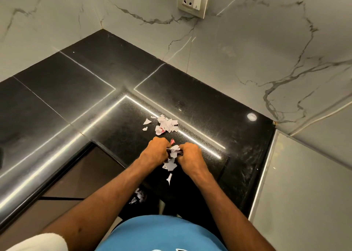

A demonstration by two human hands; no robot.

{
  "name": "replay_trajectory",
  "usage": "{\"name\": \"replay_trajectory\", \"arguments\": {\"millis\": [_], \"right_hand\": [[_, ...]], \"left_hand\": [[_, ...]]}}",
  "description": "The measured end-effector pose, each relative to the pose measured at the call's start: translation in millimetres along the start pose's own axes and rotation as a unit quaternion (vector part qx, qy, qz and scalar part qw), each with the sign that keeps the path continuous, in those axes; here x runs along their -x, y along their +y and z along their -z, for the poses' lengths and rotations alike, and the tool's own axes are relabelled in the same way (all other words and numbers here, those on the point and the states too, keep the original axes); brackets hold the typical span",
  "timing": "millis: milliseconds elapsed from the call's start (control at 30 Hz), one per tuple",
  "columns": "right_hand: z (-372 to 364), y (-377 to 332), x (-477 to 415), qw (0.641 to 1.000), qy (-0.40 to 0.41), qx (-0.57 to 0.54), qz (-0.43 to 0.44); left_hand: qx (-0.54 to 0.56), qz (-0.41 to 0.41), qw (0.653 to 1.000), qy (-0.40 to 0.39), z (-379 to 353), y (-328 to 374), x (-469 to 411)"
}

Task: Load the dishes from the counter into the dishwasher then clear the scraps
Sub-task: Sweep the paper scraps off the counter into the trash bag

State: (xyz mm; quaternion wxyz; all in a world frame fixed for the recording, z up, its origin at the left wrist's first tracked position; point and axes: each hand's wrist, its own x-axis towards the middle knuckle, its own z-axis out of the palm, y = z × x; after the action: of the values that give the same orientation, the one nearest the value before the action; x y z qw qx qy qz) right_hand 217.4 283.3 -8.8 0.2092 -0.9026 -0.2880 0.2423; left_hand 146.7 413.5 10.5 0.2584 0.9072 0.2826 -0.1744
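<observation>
White ragged paper scraps (173, 153) clutched by left hand (154, 151), right hand (191, 154), fingers (163, 141) curled round them; glossy black counter (200, 102).

lit evenly from above, sharp throughout. long white glare streaks (202, 136) across the black counter (57, 90), round lamp reflection (251, 116) near its far right corner. wide-angle bowing along its left stretch.

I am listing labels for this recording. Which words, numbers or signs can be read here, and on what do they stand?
Nothing is readable.
The paper scraps: red print, too small to read.
The blue shirt: white print, cut off at the edge.
The wall socket: no text visible.
</observation>
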Motion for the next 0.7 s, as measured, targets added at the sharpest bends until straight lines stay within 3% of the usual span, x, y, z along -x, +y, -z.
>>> {"name": "replay_trajectory", "arguments": {"millis": [233,700], "right_hand": [[6.6,-9.2,6.1,0.996,-0.011,-0.091,-0.016],[-48.4,-80.5,32.1,0.995,-0.059,-0.061,0.046]], "left_hand": [[0.062,0.021,0.998,0.015,7.8,-12.5,6.4],[0.085,0.081,0.993,0.033,14.2,-97.8,67.0]]}}
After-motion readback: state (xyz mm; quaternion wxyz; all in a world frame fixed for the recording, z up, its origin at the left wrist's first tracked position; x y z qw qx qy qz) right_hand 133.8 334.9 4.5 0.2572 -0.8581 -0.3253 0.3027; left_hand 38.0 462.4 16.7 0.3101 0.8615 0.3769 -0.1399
